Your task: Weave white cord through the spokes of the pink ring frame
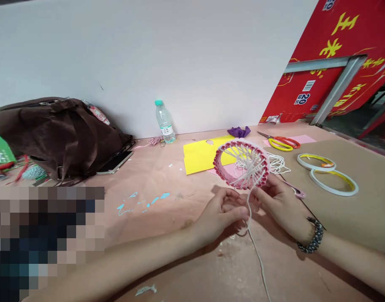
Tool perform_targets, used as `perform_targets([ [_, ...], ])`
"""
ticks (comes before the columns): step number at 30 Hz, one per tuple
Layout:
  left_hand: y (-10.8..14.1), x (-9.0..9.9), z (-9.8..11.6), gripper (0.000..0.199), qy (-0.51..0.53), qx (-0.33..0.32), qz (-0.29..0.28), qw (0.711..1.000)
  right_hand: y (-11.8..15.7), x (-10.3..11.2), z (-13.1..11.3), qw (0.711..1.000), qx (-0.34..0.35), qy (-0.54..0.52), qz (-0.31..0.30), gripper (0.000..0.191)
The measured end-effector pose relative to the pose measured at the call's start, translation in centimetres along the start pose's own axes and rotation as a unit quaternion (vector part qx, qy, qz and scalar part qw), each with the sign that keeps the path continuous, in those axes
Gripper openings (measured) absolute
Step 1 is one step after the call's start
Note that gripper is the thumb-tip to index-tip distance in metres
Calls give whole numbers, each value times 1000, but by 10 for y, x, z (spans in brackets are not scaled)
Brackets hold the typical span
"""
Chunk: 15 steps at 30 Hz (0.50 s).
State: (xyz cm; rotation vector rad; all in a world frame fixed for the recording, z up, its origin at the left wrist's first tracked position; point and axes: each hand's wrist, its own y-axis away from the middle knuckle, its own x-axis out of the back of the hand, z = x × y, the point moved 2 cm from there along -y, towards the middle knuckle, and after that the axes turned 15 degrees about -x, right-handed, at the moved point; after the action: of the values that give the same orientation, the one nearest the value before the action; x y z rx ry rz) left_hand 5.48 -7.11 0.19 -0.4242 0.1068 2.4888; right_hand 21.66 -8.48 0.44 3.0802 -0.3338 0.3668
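Observation:
A round pink ring [220,171] with a dark pink looped edge has white string crossing its opening in many strands. My right hand [276,201] grips the ring at its lower right, its fingers partly behind it. Just below the ring, my left hand [222,214] has thumb and fingers bent together by the white string [257,251]; whether they pinch the string is hard to make out. The string hangs from the ring past my left fingertips to the table's front. More white string [278,163] lies loosely behind the ring.
Yellow paper [195,157], purple cloth [239,131], scissors [283,144] and two tape rolls [333,181] lie on the table [179,251]. A bottle [165,123] stands against the white panel. At left are a brown bag [66,134] and a phone [116,162].

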Motion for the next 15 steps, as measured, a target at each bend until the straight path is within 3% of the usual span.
perform_targets([
  [4, 1, -1, 7, 25, -74, -1, -82, 994, -2, 2, 1, 999, -5, 45, 14, 16],
  [7, 5, 2, 23, 25, -216, -132, -85, 964, -5, 3, 1, 998, -36, 48, 11, 19],
  [9, 8, 4, 29, 21, -271, -183, -66, 943, -6, 3, 1, 998, -50, 46, 8, 23],
  [12, 7, 5, 22, 12, -227, -148, -27, 962, -6, 1, 1, 998, -46, 51, 9, 19],
  [15, 4, 2, 9, 26, -129, -103, -3, 986, -4, 0, 1, 996, -11, 88, 32, 16],
])
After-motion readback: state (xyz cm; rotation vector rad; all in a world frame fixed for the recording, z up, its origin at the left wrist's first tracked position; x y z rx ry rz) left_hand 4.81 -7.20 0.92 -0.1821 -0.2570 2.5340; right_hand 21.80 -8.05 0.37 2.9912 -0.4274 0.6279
